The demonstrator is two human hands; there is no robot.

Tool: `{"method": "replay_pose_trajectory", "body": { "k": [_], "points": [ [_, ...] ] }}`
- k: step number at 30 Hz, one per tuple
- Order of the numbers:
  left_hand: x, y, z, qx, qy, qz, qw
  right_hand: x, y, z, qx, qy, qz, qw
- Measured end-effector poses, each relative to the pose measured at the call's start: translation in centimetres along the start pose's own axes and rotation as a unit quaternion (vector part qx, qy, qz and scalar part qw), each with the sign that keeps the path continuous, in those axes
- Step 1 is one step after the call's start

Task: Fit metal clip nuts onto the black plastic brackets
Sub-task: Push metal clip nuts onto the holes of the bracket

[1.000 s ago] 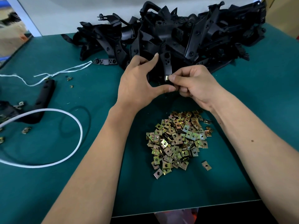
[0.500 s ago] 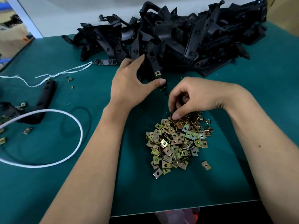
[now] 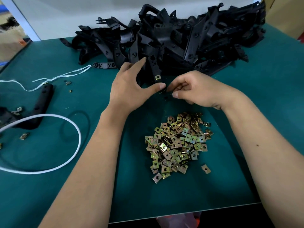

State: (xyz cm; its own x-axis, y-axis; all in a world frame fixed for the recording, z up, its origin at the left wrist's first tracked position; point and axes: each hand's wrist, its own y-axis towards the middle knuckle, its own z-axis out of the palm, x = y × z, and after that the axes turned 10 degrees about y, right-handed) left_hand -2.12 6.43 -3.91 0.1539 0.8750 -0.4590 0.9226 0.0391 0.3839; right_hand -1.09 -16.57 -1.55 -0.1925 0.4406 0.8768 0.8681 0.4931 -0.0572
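Bracket w/ clip nut fitted [image 3: 157, 77]: black strip, upper centre of frame, long axis running from the pile of black plastic brackets [image 3: 181, 41] down toward the hands, nut end nearest.

Left hand [image 3: 131, 86]: spread, thumb and fingers wide apart, straddling the strip's lower end; thumb tip just below the nut, forefinger up at the pile edge. Contact w/ strip: can't tell for sure.

Right hand [image 3: 195, 89]: fingers curled in, tips pinched together just right of left thumb. Prob. a fresh nut in the pinch, but too small and hidden to confirm.

Loose clip nuts [image 3: 178, 142]: heap on green bench [image 3: 271, 112], lower centre, below right hand and nearer to it than to left.

Key relation: strip's free end sits between both hands, above and slightly left of right fingertips. Est. next fit = right hand pushing up-frame along strip axis, left steadying.
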Motion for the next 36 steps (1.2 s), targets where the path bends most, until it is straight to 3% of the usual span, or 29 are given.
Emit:
{"method": "replay_pose_trajectory", "body": {
  "k": [11, 18, 24, 31, 36],
  "points": [
    [0.0, 0.0, -0.1, 0.012, -0.01, 0.005, 1.0, -0.7, 0.5, -0.1, -0.072, -0.042, -0.003, 0.996],
    [0.1, -0.2, -0.2, 0.015, -0.013, 0.01, 1.0, -0.6, -0.3, -1.8, 0.012, -0.178, 0.029, 0.984],
    [-0.1, -0.1, -0.1, 0.029, -0.002, 0.022, 0.999, -0.4, 0.1, -0.8, -0.058, -0.065, -0.019, 0.996],
    [-0.2, -0.3, -0.1, 0.04, -0.002, 0.029, 0.999, -0.5, 0.5, 0.1, -0.071, -0.153, -0.043, 0.985],
    [-0.2, -0.3, -0.1, 0.044, -0.006, 0.028, 0.999, -0.1, 0.5, 0.5, -0.092, -0.095, -0.077, 0.988]
  ]
}}
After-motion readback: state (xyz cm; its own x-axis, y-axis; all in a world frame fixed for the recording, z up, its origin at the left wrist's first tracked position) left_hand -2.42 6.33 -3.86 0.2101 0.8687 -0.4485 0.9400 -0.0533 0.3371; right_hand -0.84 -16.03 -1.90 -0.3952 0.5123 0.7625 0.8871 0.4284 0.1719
